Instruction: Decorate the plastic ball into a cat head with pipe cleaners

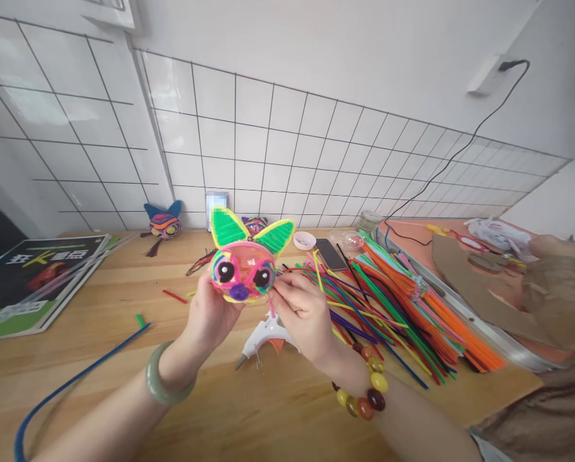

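Observation:
My left hand (214,314) is closed around the lower left of a colourful pipe-cleaner animal head (243,266), holding it up above the table. The head has green ears edged in yellow, black eyes with white dots and a purple nose. At its right side, the fingers of my right hand (303,314) pinch a pink pipe cleaner (271,305), whose end hangs below the head. Whether that strand is fixed to the head is hidden by my fingers. Below my hands, a white glue gun (266,335) rests on the table, partly covered by my right hand.
Many coloured pipe cleaners (398,308) spread over the right side, beside a phone (331,255) and a small pink dish (305,240). A blue strand (76,385) curves across the left. Books (42,282) lie far left. A finished-looking ornament (163,221) leans by the tiled wall.

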`<state>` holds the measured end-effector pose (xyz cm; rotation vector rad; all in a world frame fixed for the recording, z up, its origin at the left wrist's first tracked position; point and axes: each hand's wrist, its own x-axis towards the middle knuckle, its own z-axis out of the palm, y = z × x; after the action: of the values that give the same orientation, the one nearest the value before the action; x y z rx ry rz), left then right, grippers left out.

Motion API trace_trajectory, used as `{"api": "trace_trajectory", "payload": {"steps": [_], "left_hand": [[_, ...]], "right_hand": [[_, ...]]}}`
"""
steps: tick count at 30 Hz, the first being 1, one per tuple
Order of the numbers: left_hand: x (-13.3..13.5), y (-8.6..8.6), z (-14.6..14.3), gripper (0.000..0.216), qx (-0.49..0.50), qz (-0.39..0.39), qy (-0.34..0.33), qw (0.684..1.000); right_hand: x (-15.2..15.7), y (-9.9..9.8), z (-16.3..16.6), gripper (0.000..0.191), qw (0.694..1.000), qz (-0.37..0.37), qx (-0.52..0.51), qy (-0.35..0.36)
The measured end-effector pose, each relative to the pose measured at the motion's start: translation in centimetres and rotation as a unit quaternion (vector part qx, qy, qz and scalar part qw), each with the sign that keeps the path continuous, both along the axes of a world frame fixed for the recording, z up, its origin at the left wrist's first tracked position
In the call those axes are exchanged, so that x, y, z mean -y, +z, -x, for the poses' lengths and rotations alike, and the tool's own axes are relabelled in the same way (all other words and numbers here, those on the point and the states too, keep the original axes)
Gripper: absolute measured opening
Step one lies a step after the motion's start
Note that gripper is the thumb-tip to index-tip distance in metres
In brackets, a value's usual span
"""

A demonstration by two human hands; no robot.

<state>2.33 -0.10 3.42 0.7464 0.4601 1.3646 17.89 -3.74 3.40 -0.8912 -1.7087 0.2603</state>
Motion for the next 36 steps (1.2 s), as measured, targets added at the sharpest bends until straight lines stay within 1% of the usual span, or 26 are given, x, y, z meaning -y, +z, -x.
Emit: {"api": "trace_trajectory", "payload": {"steps": [5,10,13,16,19,22,25,27,31,33,36], "left_hand": [[0.4,-0.4,-0.3,0.035,-0.036,-0.067,0.052,0.996],[0.5,-1.1,-0.5,0.032,-0.062,-0.139,0.100,0.983],[0.5,-1.4,-0.6,0.028,-0.074,-0.160,0.114,0.978],[0.7,-1.5,-0.7,0.030,-0.079,-0.172,0.108,0.976],[0.9,-1.7,-0.8,0.033,-0.069,-0.174,0.084,0.979],[1.0,-1.9,-0.9,0.033,-0.059,-0.159,0.071,0.983],[1.0,-2.1,-1.0,0.032,-0.055,-0.146,0.058,0.986],[1.0,-2.2,-1.1,0.031,-0.049,-0.147,0.051,0.987],[0.8,-2.1,-1.3,0.030,-0.034,-0.139,0.050,0.988],[0.6,-2.0,-1.3,0.030,-0.029,-0.127,0.047,0.990],[0.1,-1.8,-1.2,0.034,-0.035,-0.098,0.057,0.993]], "right_hand": [[0.1,0.2,-0.3,0.026,1.000,0.012,-0.010,0.018],[0.0,0.3,-0.6,0.024,0.999,0.027,-0.025,0.018],[-0.1,0.0,-0.8,0.025,0.998,0.047,-0.036,0.024],[-0.2,-0.3,-1.0,0.024,0.996,0.073,-0.052,0.030],[-0.2,-0.6,-1.1,0.025,0.993,0.090,-0.066,0.032],[-0.2,-0.7,-1.1,0.023,0.991,0.105,-0.071,0.030],[-0.3,-0.8,-1.3,0.028,0.990,0.113,-0.075,0.027],[-0.4,-0.8,-1.4,0.032,0.990,0.113,-0.077,0.029],[-0.6,-0.8,-1.5,0.032,0.988,0.127,-0.072,0.041],[-0.9,-0.8,-1.6,0.028,0.987,0.134,-0.074,0.045],[-1.8,-0.9,-1.9,0.015,0.987,0.136,-0.067,0.049]]}}
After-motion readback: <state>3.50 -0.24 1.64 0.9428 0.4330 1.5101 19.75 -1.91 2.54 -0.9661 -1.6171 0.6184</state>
